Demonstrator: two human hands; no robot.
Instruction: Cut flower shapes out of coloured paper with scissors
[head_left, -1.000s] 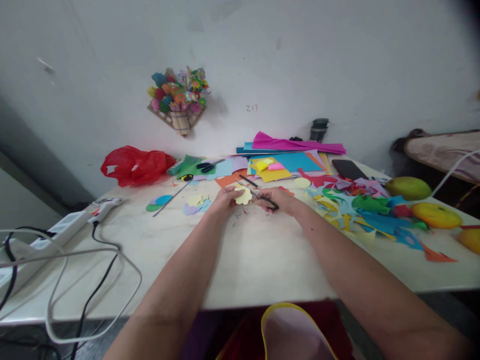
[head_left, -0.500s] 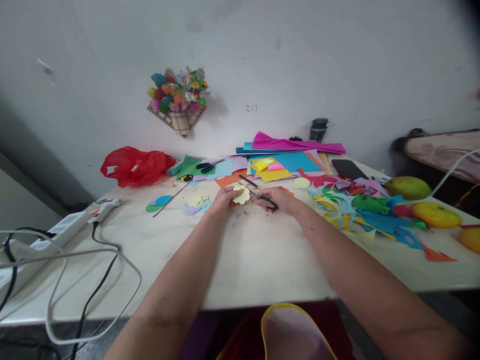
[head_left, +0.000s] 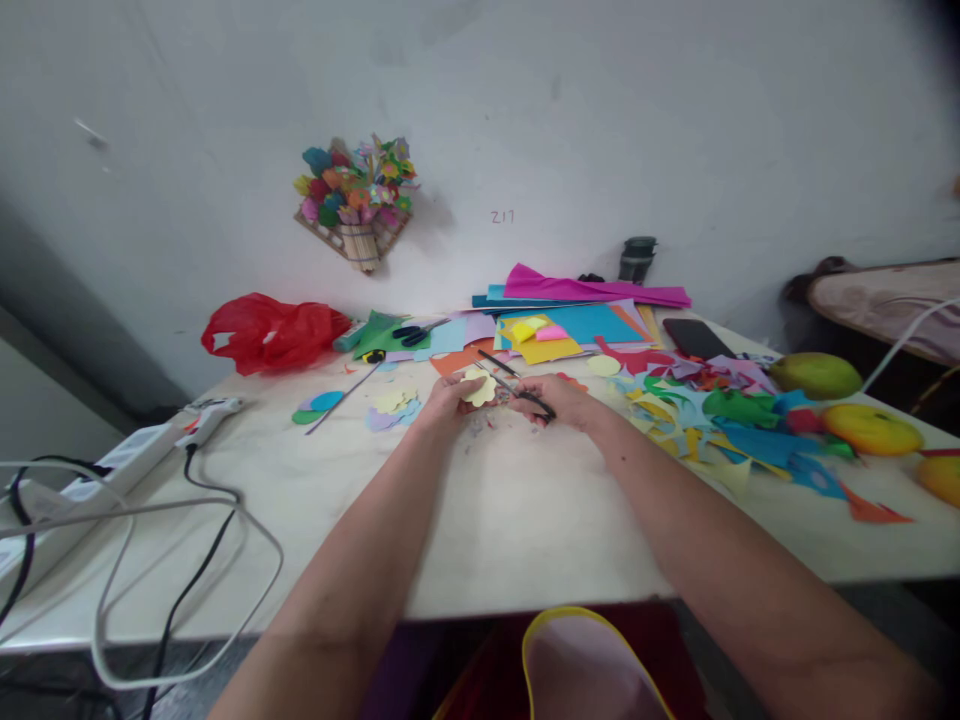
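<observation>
Head view looks down on a pale, smooth, stone-look table (head_left: 487, 520), with both bare forearms reaching to its middle. The left hand (head_left: 444, 400) pinches a pale yellow flower-shaped paper cutout (head_left: 480, 388) between thumb and curled fingers, holding it just above the tabletop. The right hand (head_left: 561, 400) is closed around the loops of black-handled metal scissors (head_left: 517, 388). Their thin blades stand parted at the cutout's right edge (whether they bite the paper is too small to tell). Tiny paper snippets (head_left: 480, 425) speckle the table right under the hands.

Just left of the left hand lie flat pastel paper shapes (head_left: 394, 408), a blue paper disc (head_left: 326, 400) and a thin dark stick (head_left: 346, 392). Behind the hands, against the wall, is a fanned stack of coloured paper sheets (head_left: 592, 322), with a second pair of black-handled scissors (head_left: 416, 332) on green paper beside it. A crumpled, glossy red plastic bag (head_left: 266, 330) sits in the far left corner.

A loose heap of jagged coloured paper scraps (head_left: 720, 415) crowds close to the right wrist. Beyond the heap lie a flat black phone (head_left: 694, 338), a rounded green mango (head_left: 816, 376) and an orange-yellow mango (head_left: 871, 430). At the left edge rests a long white power strip (head_left: 127, 450) with looping grey and black cables (head_left: 187, 520). A bouquet of paper flowers (head_left: 360, 195) hangs on the matte white wall.
</observation>
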